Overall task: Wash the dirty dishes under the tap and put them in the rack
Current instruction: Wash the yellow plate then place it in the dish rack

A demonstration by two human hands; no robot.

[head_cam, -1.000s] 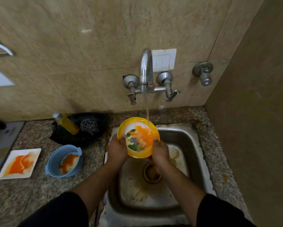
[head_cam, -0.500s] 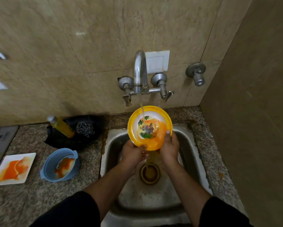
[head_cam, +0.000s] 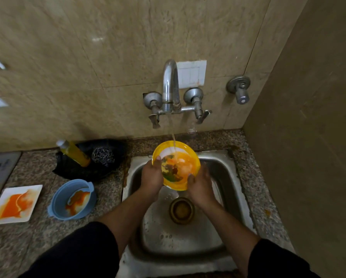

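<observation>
Both hands, left hand (head_cam: 152, 175) and right hand (head_cam: 200, 185), grip the yellow plate (head_cam: 176, 165) by its rim under the tap (head_cam: 170, 85) over the sink (head_cam: 224, 173); looks light, stiff, probably slippery wet, so edges seem safest.

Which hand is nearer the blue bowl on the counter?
Left. The left hand grips the yellow plate right of the blue bowl; the right hand grips the plate's opposite edge, farther away.
</observation>
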